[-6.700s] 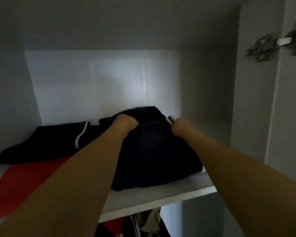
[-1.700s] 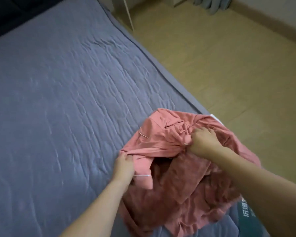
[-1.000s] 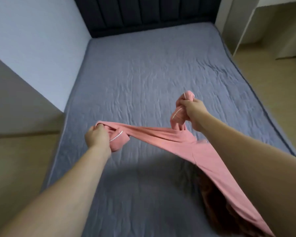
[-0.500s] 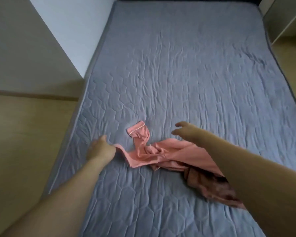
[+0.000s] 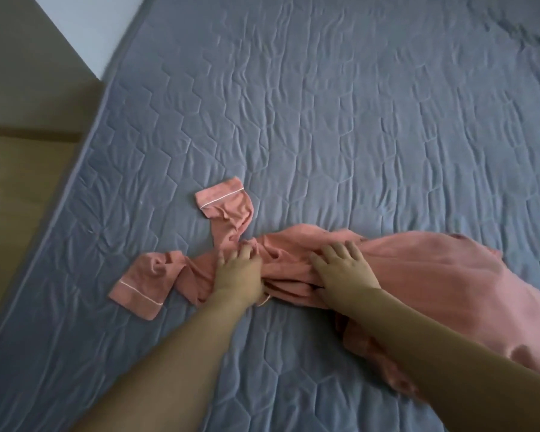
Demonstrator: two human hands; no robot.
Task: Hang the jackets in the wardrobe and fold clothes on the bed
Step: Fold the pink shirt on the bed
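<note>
A pink garment (image 5: 434, 275) with white-piped cuffs lies crumpled on the grey-blue quilted bed (image 5: 325, 120), near its front left edge. Its two cuffed ends fan out to the left, one (image 5: 136, 285) nearer me and one (image 5: 222, 202) farther up the bed. The bulk spreads to the right, partly hidden under my right forearm. My left hand (image 5: 239, 272) sits on the bunched middle with fingers curled into the fabric. My right hand (image 5: 343, 269) lies just to its right, fingers spread flat on the cloth.
The bed's left edge runs diagonally, with wooden floor (image 5: 19, 198) beyond it. A pale panel and wall (image 5: 19, 57) stand at the upper left. The quilt stretches bare far and to the right of the garment.
The garment, held up between both hands a second ago, now lies on the bed. Both hands have moved onto its bunched middle. The view has dropped closer to the mattress.
</note>
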